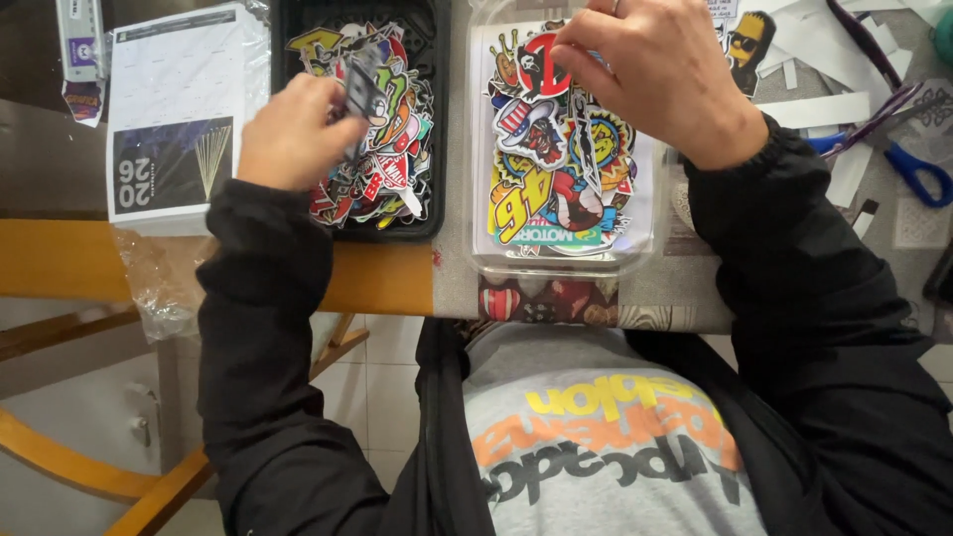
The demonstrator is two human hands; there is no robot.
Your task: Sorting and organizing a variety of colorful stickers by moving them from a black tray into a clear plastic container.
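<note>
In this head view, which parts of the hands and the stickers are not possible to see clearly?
- Left hand: its fingertips are hidden behind the blurred dark sticker that it holds.
- Right hand: the fingertips are cut off by the top edge, so its grip on the stickers in the clear tray is unclear.
- Black tray: the left hand covers part of its sticker pile.
- Blue scissors: partly under paper scraps.

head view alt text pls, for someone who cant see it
Seen from above, a person in a black jacket sorts colourful stickers: the left hand holds a small dark sticker over a black tray of stickers, and the right hand reaches into a clear tray of them. Blue scissors lie at right.
</note>
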